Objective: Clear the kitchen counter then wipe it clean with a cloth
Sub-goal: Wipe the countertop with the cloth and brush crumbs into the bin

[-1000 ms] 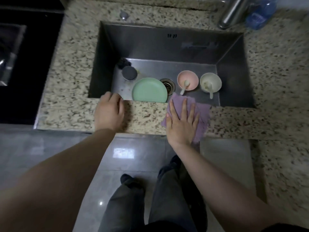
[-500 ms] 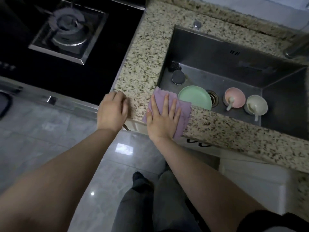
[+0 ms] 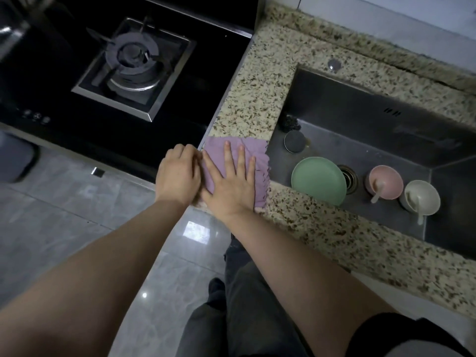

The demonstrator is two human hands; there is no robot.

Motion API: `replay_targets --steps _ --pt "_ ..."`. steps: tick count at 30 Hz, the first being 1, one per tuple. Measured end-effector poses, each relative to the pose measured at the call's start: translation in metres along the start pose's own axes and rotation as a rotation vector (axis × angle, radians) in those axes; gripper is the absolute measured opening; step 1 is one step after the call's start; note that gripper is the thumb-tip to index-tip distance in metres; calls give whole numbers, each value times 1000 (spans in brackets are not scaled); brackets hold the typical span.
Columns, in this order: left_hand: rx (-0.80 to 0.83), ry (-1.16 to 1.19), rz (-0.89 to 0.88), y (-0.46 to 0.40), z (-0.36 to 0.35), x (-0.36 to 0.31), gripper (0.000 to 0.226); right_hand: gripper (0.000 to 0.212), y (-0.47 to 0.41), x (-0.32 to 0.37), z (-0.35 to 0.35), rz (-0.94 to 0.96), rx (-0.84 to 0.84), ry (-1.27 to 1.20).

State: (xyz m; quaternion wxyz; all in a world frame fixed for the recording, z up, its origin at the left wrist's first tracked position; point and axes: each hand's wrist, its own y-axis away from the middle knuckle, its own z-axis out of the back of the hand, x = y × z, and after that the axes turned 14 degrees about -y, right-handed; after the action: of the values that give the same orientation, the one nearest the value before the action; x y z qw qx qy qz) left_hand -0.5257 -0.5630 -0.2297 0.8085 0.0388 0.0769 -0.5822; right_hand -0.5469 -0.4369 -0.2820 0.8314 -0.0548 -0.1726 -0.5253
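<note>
The cloth (image 3: pixel 247 148), judged soft and limp, is pressed flat on the counter (image 3: pixel 255 109) under the spread right hand (image 3: pixel 229 186); the left hand (image 3: pixel 179 176) is loosely curled beside it, grasping nothing

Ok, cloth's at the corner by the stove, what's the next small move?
Probably push the purple cloth away along the unwiped granite strip between stove and sink. The right hand lies flat on it; the left hand rests beside it.
</note>
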Motion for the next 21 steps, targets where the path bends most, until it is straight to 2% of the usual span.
replay_targets --steps 4,13,16,21 --pt "-22 -2 -52 4 1 0 17 75 -10 -7 5 0 -26 7" --pt "2 81 -242 -118 -30 -38 37 76 -169 -75 28 -89 -141 -26" --pt "13 64 -275 -147 -38 -45 44 78 -211 -97 40 -122 -130 -13" --pt "-12 37 -294 -168 -49 -52 41 85 -278 -132 65 -223 -70 15"
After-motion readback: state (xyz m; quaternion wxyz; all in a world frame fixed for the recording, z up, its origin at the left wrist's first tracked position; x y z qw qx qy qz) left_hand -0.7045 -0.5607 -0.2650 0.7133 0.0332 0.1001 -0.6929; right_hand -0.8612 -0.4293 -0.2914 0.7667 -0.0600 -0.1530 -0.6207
